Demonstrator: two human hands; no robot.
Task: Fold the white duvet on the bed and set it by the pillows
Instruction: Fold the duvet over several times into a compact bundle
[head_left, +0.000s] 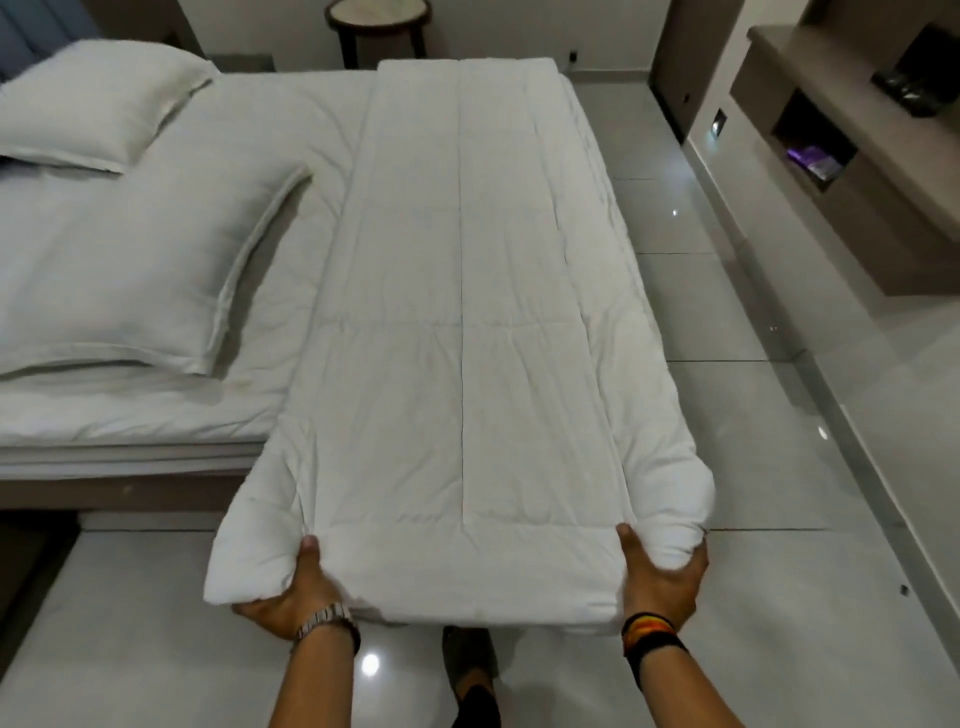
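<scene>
Duvet (462, 322): folded into a long white strip, laid along the right edge of the bed (291, 130), its near end lifted past the bed's foot.
Left hand (296, 592): clamped on the near left corner, thumb on top.
Right hand (660, 577): clamped on the near right corner, thumb on top.
Pillows (140, 260): two, set on the bed's left side, apart from the strip.
Floor (727, 467): glossy tiles.

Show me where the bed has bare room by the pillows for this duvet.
Bare sheet lies between the far pillow and the duvet. The near pillow almost meets the duvet's edge, so it is crowded there.
</scene>
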